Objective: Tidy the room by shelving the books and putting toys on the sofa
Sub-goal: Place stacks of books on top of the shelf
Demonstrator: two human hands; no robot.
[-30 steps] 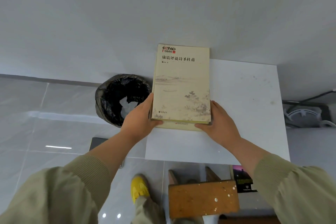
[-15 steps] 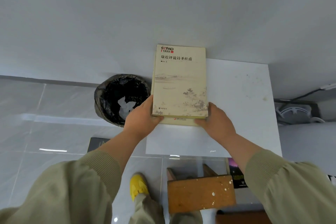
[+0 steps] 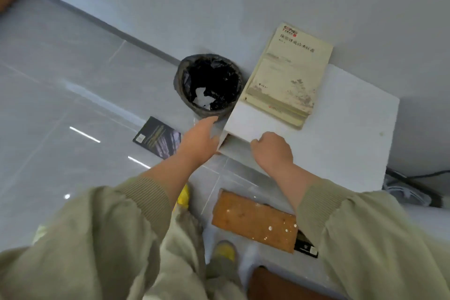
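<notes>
Head view: a stack of books (image 3: 287, 75) lies flat at the back left of the white shelf (image 3: 341, 134), upper right of the frame, against the wall. Neither hand touches it. The left hand (image 3: 199, 139) hovers by the shelf's near left corner with its fingers relaxed, apart and holding nothing. The right hand (image 3: 272, 151) sits at the front edge with its fingers curled; whether they grip the edge cannot be told.

Risk 1: the stack's left side runs along the shelf edge directly beside the open bin (image 3: 209, 85), and the top book sits askew on those below. A knock from the left hand would likely tip a volume into the bin.

Risk 2: a dark book (image 3: 158, 137) lies on the floor near the yellow shoe (image 3: 182, 198), and another (image 3: 305, 246) lies half under the stool (image 3: 255, 224). A careless step could crush or slip on either.
</notes>
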